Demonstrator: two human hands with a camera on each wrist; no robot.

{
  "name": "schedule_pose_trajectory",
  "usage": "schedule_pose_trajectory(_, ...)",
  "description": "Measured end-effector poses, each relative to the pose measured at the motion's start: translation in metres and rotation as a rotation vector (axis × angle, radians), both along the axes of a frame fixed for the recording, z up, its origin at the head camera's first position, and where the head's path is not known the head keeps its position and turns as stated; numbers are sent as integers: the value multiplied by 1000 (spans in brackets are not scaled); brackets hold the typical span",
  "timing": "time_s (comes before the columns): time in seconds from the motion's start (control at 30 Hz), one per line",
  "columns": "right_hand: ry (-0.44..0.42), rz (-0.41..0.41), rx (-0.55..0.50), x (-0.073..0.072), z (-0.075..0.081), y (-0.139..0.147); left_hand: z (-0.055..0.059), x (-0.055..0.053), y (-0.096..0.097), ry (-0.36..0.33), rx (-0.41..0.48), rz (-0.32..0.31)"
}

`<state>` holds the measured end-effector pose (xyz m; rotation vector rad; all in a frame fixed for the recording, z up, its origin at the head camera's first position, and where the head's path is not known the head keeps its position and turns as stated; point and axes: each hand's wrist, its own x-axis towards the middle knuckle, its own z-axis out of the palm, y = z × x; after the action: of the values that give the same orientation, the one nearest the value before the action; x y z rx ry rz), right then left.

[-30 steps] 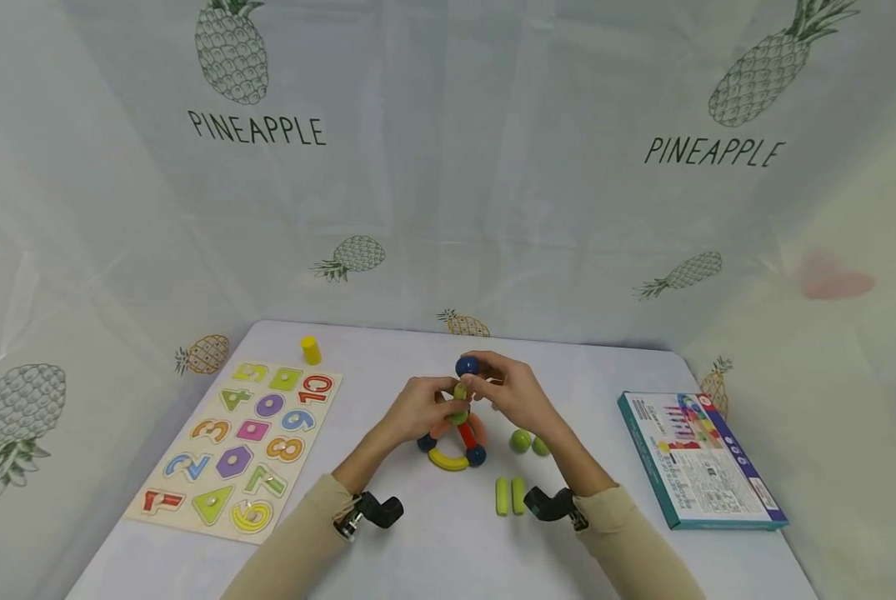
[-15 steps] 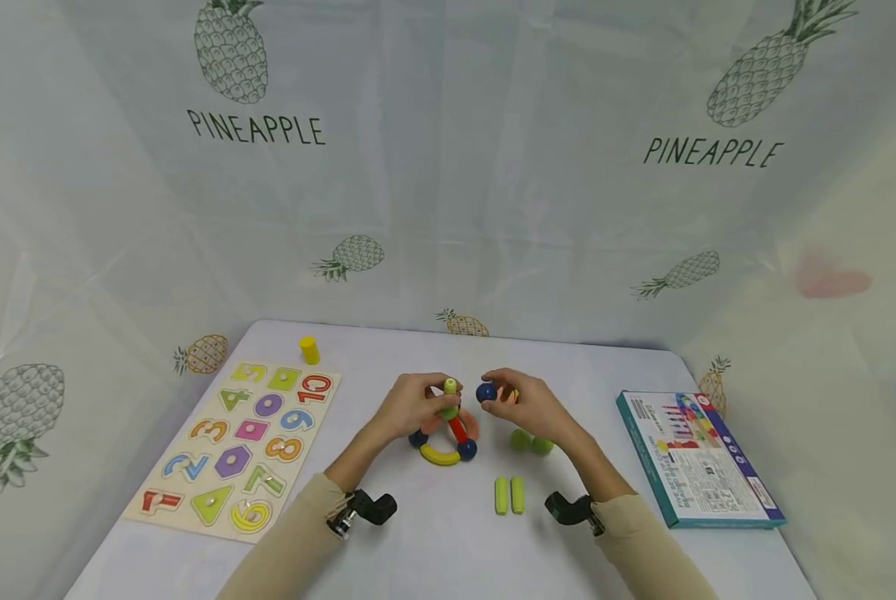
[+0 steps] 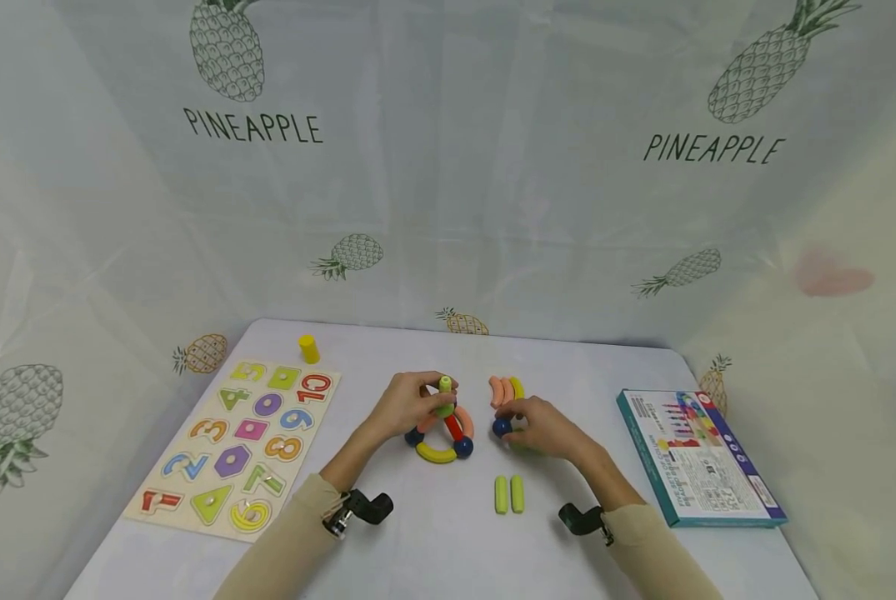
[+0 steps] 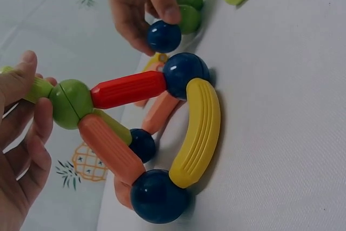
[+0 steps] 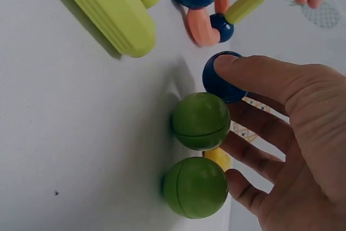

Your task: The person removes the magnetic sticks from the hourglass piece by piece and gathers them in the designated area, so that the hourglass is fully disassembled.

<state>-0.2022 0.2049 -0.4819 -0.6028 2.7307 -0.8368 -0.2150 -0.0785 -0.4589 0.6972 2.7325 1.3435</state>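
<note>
My left hand (image 3: 410,407) pinches an upright light-green stick (image 3: 445,384) that rises from a green ball (image 4: 71,104). Below this ball, a red stick (image 4: 130,89), an orange stick (image 4: 112,150) and a light-green one slope down to blue balls. A curved yellow piece (image 4: 201,133) joins two of these balls at the base, with curved orange pieces round the other sides. My right hand (image 3: 543,427) pinches a loose blue ball (image 5: 223,78) between thumb and fingers. It is close beside two green balls (image 5: 195,187), which the hand mostly hides in the head view.
Two light-green sticks (image 3: 509,495) lie nearer me. Curved orange pieces (image 3: 497,390) and a yellow one (image 3: 518,387) lie behind my right hand. On the left are a number puzzle board (image 3: 233,450) and a yellow cylinder (image 3: 308,349); a toy box (image 3: 698,458) lies on the right.
My right hand has carried the blue ball away from the top of the light-green stick, right and down toward the green balls. The left hand and frame have shifted slightly left.
</note>
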Motion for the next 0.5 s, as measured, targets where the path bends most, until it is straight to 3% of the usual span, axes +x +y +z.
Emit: schedule_pose_trajectory(0.5, 24, 38, 60, 3, -10, 0, -1, 0, 0, -1, -4, 0)
